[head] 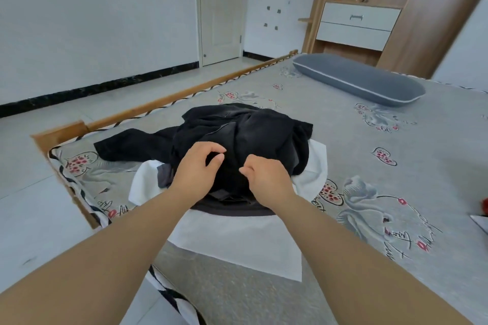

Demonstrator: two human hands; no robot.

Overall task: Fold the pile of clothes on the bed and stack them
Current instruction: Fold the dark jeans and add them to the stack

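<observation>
Now both forearms reach forward over the bed (396,166). The left hand (195,166) and right hand (266,177), fingers curled, seem to pinch the black clothes pile (250,134) lying on white cloth (237,240).

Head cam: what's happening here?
A person stands at the bed with both arms out over a heap of black clothes lying on a white garment. The left hand and right hand have curled fingers at the top of the heap. Nothing looks folded yet.
</observation>
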